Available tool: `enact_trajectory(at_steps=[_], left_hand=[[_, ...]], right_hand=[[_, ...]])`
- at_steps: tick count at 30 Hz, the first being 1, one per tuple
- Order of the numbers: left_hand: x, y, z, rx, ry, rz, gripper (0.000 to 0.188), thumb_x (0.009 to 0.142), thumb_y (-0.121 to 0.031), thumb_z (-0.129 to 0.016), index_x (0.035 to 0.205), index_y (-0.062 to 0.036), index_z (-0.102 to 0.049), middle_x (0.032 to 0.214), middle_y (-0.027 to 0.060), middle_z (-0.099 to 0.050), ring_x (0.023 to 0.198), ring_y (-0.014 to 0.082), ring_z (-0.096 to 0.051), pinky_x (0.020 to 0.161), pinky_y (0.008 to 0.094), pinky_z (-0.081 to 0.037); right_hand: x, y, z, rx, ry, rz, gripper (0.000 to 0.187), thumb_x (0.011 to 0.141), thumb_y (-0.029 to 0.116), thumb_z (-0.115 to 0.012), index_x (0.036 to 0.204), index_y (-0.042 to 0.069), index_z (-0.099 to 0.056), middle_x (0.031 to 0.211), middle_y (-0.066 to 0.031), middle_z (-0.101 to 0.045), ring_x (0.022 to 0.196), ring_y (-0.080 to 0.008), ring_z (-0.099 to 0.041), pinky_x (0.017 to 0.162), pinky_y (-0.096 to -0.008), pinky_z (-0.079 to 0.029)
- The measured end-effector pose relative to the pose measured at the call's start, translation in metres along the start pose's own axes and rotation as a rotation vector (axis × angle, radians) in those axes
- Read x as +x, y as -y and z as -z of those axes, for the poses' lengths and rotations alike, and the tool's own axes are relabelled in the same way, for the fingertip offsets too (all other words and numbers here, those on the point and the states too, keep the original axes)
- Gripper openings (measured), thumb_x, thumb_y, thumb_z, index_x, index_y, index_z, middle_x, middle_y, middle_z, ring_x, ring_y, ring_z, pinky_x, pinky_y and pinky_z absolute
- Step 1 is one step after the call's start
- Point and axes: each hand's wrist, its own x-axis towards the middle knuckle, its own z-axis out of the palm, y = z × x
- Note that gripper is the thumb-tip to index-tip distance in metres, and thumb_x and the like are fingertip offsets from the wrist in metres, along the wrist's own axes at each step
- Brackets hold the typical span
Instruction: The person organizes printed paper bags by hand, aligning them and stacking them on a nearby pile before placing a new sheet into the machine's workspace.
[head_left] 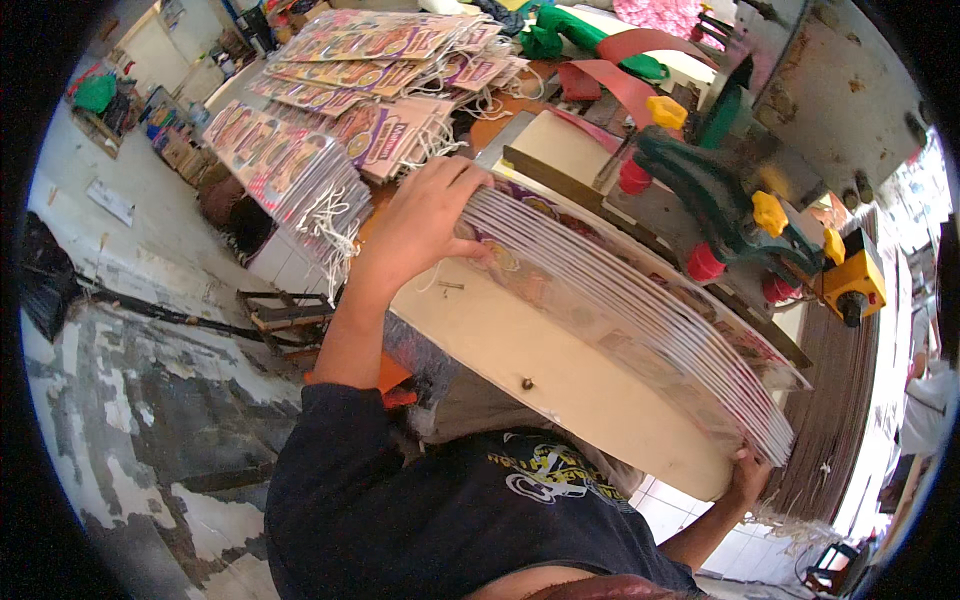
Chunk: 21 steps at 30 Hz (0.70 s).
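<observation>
Cream board worktop (480,330), 1 unit, with 1 small dark stud near its front edge. Bearing: 1 stack of thin printed panels (640,310), pale-edged, bowed, lying lengthwise from the worktop's left end to its right front corner. Left hand (430,215): closed about the stack's left end, thumb on the near side, fingers over the top. Right hand (750,475): gripping the stack's opposite end at the right front corner, partly hidden. Behind the stack: 1 dark metal bar (560,182); 1 machine with green arm (690,190), yellow knobs (770,213) and red cups (705,262). Beyond the far left corner: piles of printed pieces (365,50) with white cords (328,212).
</observation>
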Motion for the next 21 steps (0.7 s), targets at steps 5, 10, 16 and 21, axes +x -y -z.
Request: enact_trajectory(at_steps=[5, 10, 16, 21], left_hand=[[-0.004, 0.019, -0.001, -0.199, 0.037, 0.048, 0.07, 0.062, -0.024, -0.089, 0.123, -0.0089, -0.058, 0.126, 0.0112, -0.059, 0.122, 0.0335, -0.055, 0.105, 0.0415, -0.043], [-0.005, 0.031, 0.001, -0.384, 0.051, 0.039, 0.069, 0.067, -0.021, -0.089, 0.126, -0.007, -0.057, 0.125, 0.0095, -0.058, 0.118, 0.029, -0.059, 0.101, 0.0405, -0.047], [-0.012, 0.043, -0.018, -0.586, -0.016, 0.158, 0.078, 0.064, -0.017, -0.092, 0.132, -0.0077, -0.054, 0.129, 0.0069, -0.06, 0.124, 0.0209, -0.056, 0.106, 0.0355, -0.043], [-0.023, 0.056, -0.036, -0.944, -0.056, 0.225, 0.086, 0.065, -0.01, -0.092, 0.139, -0.0059, -0.048, 0.135, 0.0045, -0.057, 0.126, 0.0163, -0.053, 0.105, 0.0332, -0.046]], right_hand=[[0.007, -0.011, 0.01, 0.05, 0.067, -0.005, 0.102, 0.064, 0.058, -0.09, 0.131, -0.01, -0.054, 0.133, -0.0177, -0.057, 0.122, -0.0299, -0.055, 0.105, -0.0415, -0.041], [0.004, 0.002, 0.003, 0.059, 0.049, 0.063, 0.097, 0.066, 0.052, -0.09, 0.132, -0.008, -0.052, 0.131, -0.0175, -0.058, 0.12, -0.0299, -0.056, 0.105, -0.042, -0.042], [0.005, -0.007, 0.012, -0.004, 0.064, 0.017, 0.097, 0.068, 0.049, -0.09, 0.133, -0.011, -0.051, 0.138, -0.0195, -0.051, 0.124, -0.0308, -0.053, 0.106, -0.0443, -0.041], [0.008, -0.004, 0.005, 0.061, 0.085, -0.004, 0.092, 0.07, 0.047, -0.088, 0.132, -0.011, -0.053, 0.137, -0.0194, -0.054, 0.123, -0.0309, -0.054, 0.107, -0.043, -0.04]])
